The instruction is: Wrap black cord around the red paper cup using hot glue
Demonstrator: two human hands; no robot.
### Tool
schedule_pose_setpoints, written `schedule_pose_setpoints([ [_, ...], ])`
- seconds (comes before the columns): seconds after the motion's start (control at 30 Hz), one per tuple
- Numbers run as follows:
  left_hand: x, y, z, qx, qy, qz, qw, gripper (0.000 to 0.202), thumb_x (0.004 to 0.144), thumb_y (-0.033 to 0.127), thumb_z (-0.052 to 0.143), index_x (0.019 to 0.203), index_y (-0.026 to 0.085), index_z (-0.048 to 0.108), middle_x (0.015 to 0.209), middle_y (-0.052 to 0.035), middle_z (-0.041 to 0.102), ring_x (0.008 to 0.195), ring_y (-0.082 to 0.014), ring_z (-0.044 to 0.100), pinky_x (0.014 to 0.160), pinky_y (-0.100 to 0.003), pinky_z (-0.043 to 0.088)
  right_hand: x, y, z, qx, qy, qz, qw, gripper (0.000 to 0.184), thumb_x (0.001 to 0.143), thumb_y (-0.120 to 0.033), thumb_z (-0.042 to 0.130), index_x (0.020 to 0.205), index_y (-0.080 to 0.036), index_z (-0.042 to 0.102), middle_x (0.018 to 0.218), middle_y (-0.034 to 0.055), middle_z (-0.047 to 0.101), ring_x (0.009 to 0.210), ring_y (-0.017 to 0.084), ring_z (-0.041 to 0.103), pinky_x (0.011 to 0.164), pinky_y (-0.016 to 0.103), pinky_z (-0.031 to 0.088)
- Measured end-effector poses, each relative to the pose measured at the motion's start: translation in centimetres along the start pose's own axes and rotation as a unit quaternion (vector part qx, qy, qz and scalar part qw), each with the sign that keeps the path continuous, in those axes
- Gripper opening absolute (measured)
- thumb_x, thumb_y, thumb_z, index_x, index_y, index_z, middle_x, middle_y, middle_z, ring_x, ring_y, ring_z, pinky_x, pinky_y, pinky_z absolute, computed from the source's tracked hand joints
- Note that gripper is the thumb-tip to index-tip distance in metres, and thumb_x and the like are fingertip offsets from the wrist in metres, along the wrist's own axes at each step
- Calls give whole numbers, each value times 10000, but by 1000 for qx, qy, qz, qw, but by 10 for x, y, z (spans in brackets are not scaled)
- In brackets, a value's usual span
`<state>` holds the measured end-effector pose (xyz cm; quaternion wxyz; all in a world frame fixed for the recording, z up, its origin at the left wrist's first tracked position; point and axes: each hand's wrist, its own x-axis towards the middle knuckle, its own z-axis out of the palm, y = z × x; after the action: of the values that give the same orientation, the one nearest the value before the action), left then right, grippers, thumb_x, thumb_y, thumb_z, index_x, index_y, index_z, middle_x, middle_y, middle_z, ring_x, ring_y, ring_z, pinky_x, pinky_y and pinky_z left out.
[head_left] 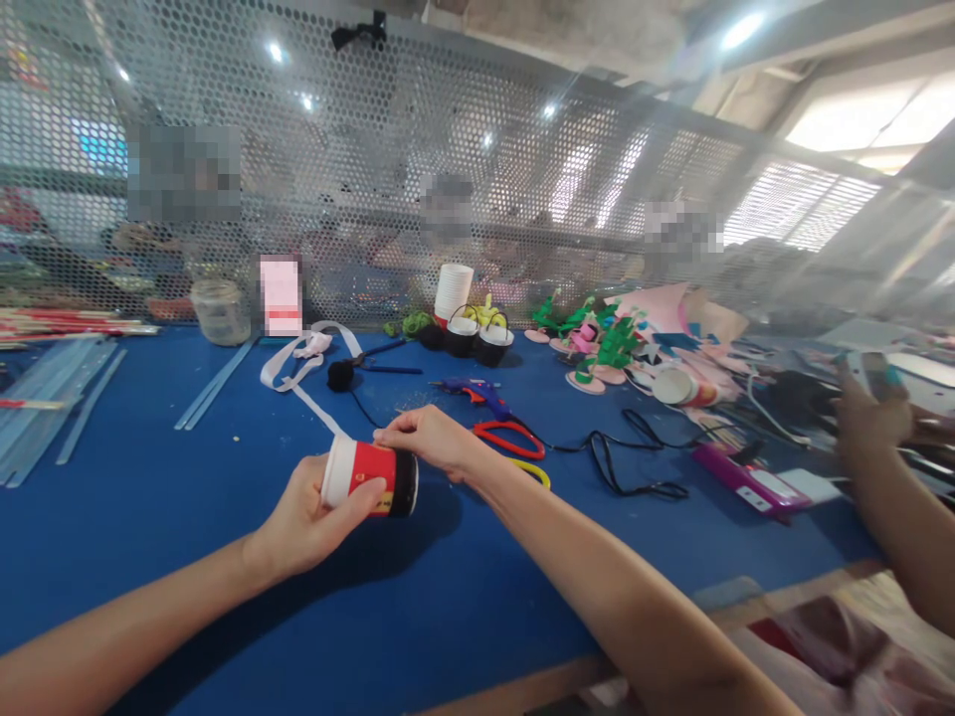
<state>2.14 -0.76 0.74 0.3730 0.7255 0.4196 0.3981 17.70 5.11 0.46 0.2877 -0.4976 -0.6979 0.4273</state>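
My left hand (305, 517) is wrapped round a red and white paper cup (365, 472), tilted onto its side above the blue table. Black yarn (405, 483) covers a band at the cup's right end. At the cup's upper side, my right hand (425, 438) is pinched on the black strand, which runs back to a small black yarn ball (341, 375). A loose white strip (317, 408) reaches from near the cup's rim to a tangle behind it. What lies under my right fingertips is partly hidden.
Behind my hands lie a blue glue gun (477, 391), red-handled scissors (511, 435) and black-wrapped cups (493, 343). Stacked cups (453, 290) stand by the perforated screen (373, 199). Green felt pieces (612, 343) and a purple device (750, 482) are right; a co-worker's hand (872, 408) holds a phone.
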Motion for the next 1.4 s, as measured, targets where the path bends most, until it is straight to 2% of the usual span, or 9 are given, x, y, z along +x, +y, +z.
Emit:
schedule_pose_setpoints([
  [0.2,1,-4,0,1,6,-5,1000,182,688,277,544,568,141,555,458,39,455,396,-59,332,374,-173,299,2,-5,-18,-54,62,0,997,338,761,-394,456,546,-140,514,523,-1,525,458,76,457,466,204,342],
  [0.4,5,-6,-1,-4,-11,20,1000,190,721,277,517,773,136,634,659,-30,608,557,-127,500,547,-212,415,-18,-13,-20,33,-94,61,993,451,729,-553,416,554,-145,497,476,-8,508,382,69,463,325,171,305],
  [0.5,6,-3,-2,40,-48,54,997,168,698,266,549,736,144,657,667,-42,617,642,-158,524,667,-240,412,-24,-7,-13,114,-80,84,987,390,727,-496,474,549,-148,468,451,-32,485,368,49,438,321,153,298],
  [0.6,8,0,-2,-40,-85,-34,995,207,670,300,588,785,142,657,689,-38,630,646,-156,533,634,-232,413,-26,-3,-12,133,-53,104,984,342,752,-402,488,527,-151,431,429,-45,456,349,36,415,327,146,293],
  [0.7,12,0,-1,-227,-81,-195,951,278,673,360,587,796,118,647,675,-43,643,597,-138,548,562,-217,414,-25,-7,-16,25,-67,54,996,326,779,-367,448,530,-157,433,446,-29,487,362,49,444,356,164,338],
  [0.83,17,-5,-1,-349,-24,-295,889,223,641,319,632,662,97,636,557,-29,622,485,-102,527,476,-192,388,0,-17,-25,-122,-64,-12,990,349,791,-379,407,544,-146,492,511,30,559,416,98,505,425,223,399],
  [0.97,17,-6,-2,-354,-17,-290,889,214,610,305,660,625,94,626,490,-4,594,438,-84,506,450,-180,373,55,-22,-20,-213,37,-81,973,183,763,-219,462,868,-107,561,847,110,600,768,187,563,696,316,423],
  [1.17,13,-6,-6,-347,-84,-285,889,252,572,331,681,542,94,601,448,8,563,407,-73,478,436,-177,350,122,-22,17,-289,-7,-162,943,507,628,45,484,1076,-189,521,1241,84,406,1122,237,364,916,359,283],
  [1.4,16,-10,-9,-347,-90,-275,892,255,567,342,683,537,101,606,442,12,554,404,-66,466,419,-165,332,121,-22,21,-247,-45,-105,962,398,658,-28,563,1035,-149,525,1138,100,470,1065,251,407,898,387,307],
])
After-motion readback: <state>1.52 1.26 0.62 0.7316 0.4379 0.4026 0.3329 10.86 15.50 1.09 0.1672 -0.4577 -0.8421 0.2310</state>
